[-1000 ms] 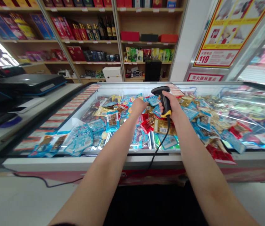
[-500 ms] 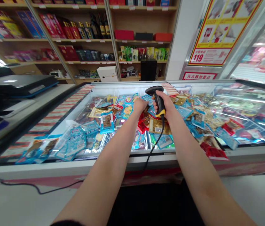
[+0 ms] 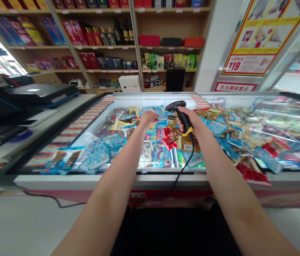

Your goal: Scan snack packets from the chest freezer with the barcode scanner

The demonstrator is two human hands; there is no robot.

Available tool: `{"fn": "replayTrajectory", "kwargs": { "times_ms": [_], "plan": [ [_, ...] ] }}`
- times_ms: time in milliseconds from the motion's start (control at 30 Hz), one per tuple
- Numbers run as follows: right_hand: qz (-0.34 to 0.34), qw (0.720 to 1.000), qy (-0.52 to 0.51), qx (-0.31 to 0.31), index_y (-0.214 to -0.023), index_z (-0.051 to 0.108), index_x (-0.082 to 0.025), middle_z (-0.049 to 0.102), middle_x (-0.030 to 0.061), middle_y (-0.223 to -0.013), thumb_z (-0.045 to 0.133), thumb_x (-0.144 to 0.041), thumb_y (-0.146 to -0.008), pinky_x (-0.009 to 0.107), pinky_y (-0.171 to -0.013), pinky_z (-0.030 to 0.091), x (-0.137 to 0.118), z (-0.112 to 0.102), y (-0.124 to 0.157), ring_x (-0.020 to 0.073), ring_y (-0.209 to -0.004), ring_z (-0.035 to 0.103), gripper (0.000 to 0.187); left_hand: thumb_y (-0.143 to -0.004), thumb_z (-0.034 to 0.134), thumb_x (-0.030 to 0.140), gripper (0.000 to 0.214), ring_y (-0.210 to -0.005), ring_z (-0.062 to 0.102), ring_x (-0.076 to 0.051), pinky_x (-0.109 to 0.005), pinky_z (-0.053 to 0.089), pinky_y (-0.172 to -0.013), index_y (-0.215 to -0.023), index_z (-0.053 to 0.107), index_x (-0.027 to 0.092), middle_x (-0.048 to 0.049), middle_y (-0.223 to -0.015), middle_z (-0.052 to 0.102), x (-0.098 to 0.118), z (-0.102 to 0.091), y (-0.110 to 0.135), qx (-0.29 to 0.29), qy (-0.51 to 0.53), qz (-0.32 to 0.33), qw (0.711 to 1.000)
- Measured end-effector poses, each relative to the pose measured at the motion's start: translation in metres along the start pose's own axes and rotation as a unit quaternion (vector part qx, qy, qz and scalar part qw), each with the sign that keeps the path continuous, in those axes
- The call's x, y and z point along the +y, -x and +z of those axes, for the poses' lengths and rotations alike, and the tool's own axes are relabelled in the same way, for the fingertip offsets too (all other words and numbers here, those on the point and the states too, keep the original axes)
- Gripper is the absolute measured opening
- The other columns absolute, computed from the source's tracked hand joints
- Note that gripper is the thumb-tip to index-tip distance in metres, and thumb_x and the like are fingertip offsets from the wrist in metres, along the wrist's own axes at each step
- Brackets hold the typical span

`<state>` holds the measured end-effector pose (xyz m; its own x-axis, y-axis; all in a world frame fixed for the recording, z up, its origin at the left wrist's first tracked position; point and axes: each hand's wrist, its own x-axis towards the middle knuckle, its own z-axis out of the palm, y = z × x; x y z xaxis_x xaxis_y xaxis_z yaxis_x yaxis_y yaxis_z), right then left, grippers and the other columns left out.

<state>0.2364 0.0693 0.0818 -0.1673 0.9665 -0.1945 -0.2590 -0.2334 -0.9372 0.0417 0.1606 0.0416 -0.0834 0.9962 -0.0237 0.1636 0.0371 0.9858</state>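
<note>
My right hand is wrapped round the grip of a black and yellow barcode scanner, its head pointing left and its cable hanging down over the freezer's front edge. Just left of the scanner head, my left hand pinches a blue snack packet by its left side. Below the hands lie a red packet and a gold packet with a barcode label. More blue packets are heaped to the left of my left hand. My left fingertips are partly hidden.
The chest freezer has glass lids strewn with packets. A counter on the left bears a flat dark device. Shelves with boxes and bottles stand behind. The scanner cable runs down past the freezer front.
My left hand has moved left, away from the scanner, and a blue packet now shows in its fingers. The right hand still holds the scanner. The view has shifted slightly left.
</note>
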Motion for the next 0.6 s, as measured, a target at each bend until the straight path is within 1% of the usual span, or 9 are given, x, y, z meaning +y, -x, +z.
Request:
{"fn": "replayTrajectory", "kwargs": {
  "times_ms": [100,200,333,433,600],
  "plan": [
    [0.011,1.0,0.011,-0.018,-0.093,0.06,-0.017,0.058,0.0006,-0.052,0.056,-0.048,-0.097,0.022,-0.033,0.044,0.001,0.003,0.001,0.0123,-0.035,0.05,0.032,-0.065,0.07,0.009,0.027,-0.056,0.055,-0.011,-0.028,0.053,-0.067,-0.055,0.046,0.018,0.0058,-0.049,0.043,0.0,-0.016,0.006,0.025,-0.014,0.008,1.0],
    [0.018,0.999,0.021,-0.027,-0.092,0.06,-0.016,0.058,0.0008,-0.051,0.055,-0.047,-0.097,0.021,-0.032,0.043,0.002,0.007,0.002,0.0125,-0.034,0.049,0.031,-0.063,0.07,0.008,0.026,-0.051,0.05,-0.008,-0.025,0.051,-0.063,-0.059,0.046,0.018,0.0068,-0.049,0.046,0.0,-0.024,0.011,0.039,0.007,0.007,0.999],
    [0.014,0.999,0.025,-0.033,-0.089,0.061,-0.016,0.057,0.0011,-0.049,0.054,-0.047,-0.098,0.022,-0.031,0.042,0.003,0.01,0.004,0.0125,-0.033,0.048,0.033,-0.061,0.069,0.008,0.024,-0.049,0.048,-0.007,-0.021,0.047,-0.057,-0.062,0.047,0.018,0.0078,-0.048,0.045,0.001,-0.025,0.015,0.043,0.011,0.011,0.999],
    [0.013,0.999,0.027,-0.031,-0.087,0.061,-0.015,0.057,0.0013,-0.049,0.053,-0.045,-0.098,0.022,-0.03,0.041,0.003,0.011,0.005,0.012,-0.033,0.048,0.033,-0.059,0.068,0.009,0.022,-0.05,0.049,-0.007,-0.022,0.048,-0.058,-0.064,0.049,0.018,0.0078,-0.05,0.046,0.002,-0.025,0.014,0.051,-0.001,0.024,0.998],
    [0.009,0.999,0.033,-0.042,-0.086,0.061,-0.016,0.057,0.0012,-0.049,0.056,-0.046,-0.097,0.022,-0.03,0.041,0.003,0.01,0.005,0.0121,-0.033,0.048,0.032,-0.058,0.066,0.012,0.018,-0.055,0.054,-0.01,-0.025,0.05,-0.062,-0.065,0.051,0.018,0.0062,-0.055,0.05,0.0,-0.027,0.009,0.067,-0.036,0.071,0.995]
  ]
}}
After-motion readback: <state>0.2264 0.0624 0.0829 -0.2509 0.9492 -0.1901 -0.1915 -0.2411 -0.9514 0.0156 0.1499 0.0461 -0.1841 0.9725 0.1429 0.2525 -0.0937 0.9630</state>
